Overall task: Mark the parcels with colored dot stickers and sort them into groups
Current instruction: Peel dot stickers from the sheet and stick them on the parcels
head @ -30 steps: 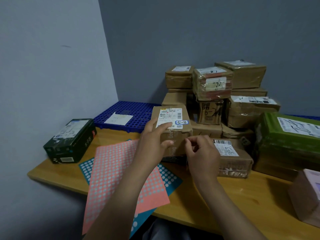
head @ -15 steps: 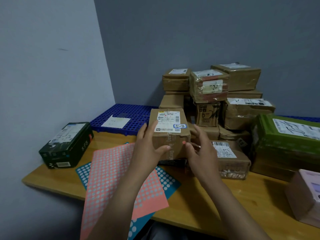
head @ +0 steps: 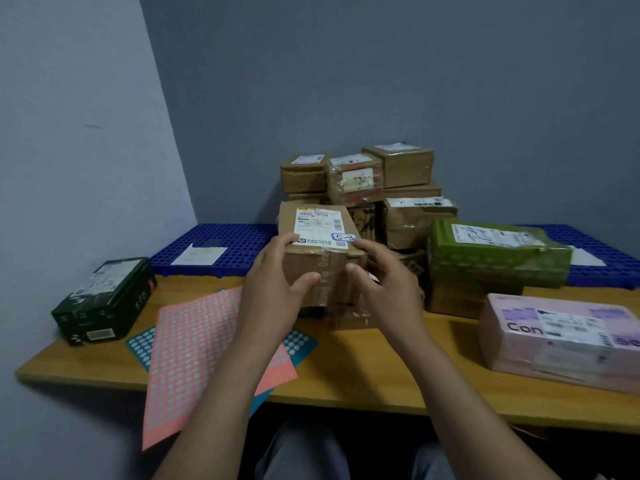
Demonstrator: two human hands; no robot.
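Right, pink sheet (head: 194, 348) overhangs the near edge of the counter (head: 363, 375), lying on a teal sheet (head: 140, 344). Past it, left hand (head: 277, 282) and right hand (head: 384, 285) both grip the box (head: 322, 251) by its sides, label up, marked 5-3. Lifted or resting: can't tell. Behind it: stacked parcels (head: 401, 168) against the wall.

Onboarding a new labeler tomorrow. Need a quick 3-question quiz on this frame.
1. True or false: the left hand and the right hand both grip the brown parcel marked 5-3.
2. The top sticker sheet is: A) yellow B) coral C) purple.
3. Fill in: the pink parcel lies on the person's ____ side.

Key: 1 true; 2 B; 3 right.
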